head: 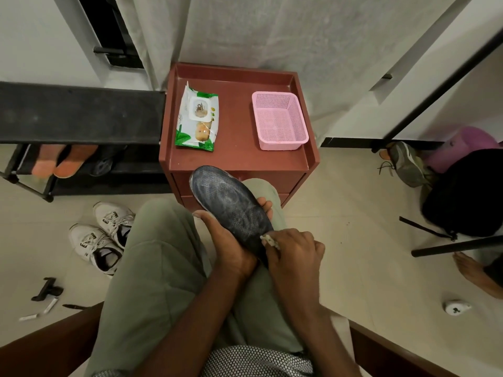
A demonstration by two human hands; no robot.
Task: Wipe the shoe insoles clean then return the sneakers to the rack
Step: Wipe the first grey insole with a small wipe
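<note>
While left hand (231, 248) grips insole (231, 205), right hand (294, 254) pinches wipe (269, 242); pink basket (280, 121) holds nothing.

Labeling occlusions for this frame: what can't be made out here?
Head view only:
- Wipe: mostly hidden inside the right hand; only a corner shows.
- Insole: heel end covered by both hands; left hand hides its underside.
- Wipes pack: label text too small.
- Rack: lower shelves shadowed, shoes there blurred.

Dark, perhaps navy, mesh-patterned insole (231, 205); white sneakers (104, 235) with black marks; pink perforated basket (280, 121); reddish-brown cabinet (239, 156).
</note>
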